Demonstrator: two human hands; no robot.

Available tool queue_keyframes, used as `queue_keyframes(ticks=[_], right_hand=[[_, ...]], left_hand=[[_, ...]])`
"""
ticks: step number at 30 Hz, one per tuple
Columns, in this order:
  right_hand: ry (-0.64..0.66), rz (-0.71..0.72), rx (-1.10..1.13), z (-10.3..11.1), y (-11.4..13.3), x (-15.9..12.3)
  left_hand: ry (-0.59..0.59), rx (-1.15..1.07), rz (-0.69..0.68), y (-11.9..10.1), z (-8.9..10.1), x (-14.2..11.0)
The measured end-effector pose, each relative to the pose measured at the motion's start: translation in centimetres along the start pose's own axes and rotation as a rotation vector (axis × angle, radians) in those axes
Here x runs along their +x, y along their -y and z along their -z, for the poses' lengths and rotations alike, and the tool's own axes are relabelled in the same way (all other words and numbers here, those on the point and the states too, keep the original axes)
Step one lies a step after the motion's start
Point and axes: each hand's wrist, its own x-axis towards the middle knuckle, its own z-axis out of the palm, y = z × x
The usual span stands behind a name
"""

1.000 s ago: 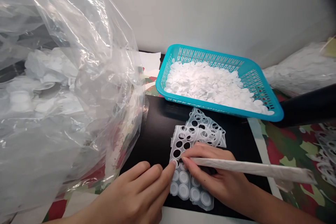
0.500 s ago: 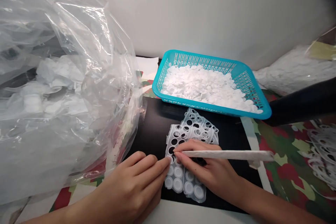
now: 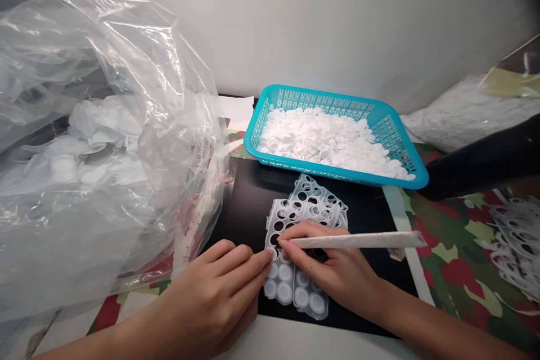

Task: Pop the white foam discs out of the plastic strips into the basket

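A white perforated plastic sheet (image 3: pixel 307 211) lies on a black mat (image 3: pixel 248 202); its far rows are punched-out holes, its near rows still carry round white discs (image 3: pixel 291 292). My right hand (image 3: pixel 337 270) is closed around a long white stick (image 3: pixel 358 240), whose tip rests on the sheet at the row between holes and discs. My left hand (image 3: pixel 215 298) lies beside it with fingers stretched out, fingertips touching the sheet's left edge.
A turquoise basket (image 3: pixel 405 143) heaped with white discs stands behind the sheet. A big clear plastic bag (image 3: pixel 97 146) of white parts fills the left. Another bag (image 3: pixel 468 112) lies at the right, with empty punched sheets (image 3: pixel 514 242) on the patterned cloth and a dark object (image 3: pixel 485 163).
The view has tilted so everything sits slightly lower-left. Both hands stay at the sheet, the stick tip at the same row; no disc visibly moved.
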Motion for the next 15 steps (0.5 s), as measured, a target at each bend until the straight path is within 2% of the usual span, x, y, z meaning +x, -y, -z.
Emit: queue_keyframes(ticks=[6,15], right_hand=[[-0.041,0.080,-0.024,-0.16,0.08,0.13],[0.034,0.108,-0.024,0.21,0.29,-0.12]], left_hand=[[0.012,0.016,-0.012,-0.01,0.09,0.20],[0.063,0.011,-0.013,0.03,0.19,0.10]])
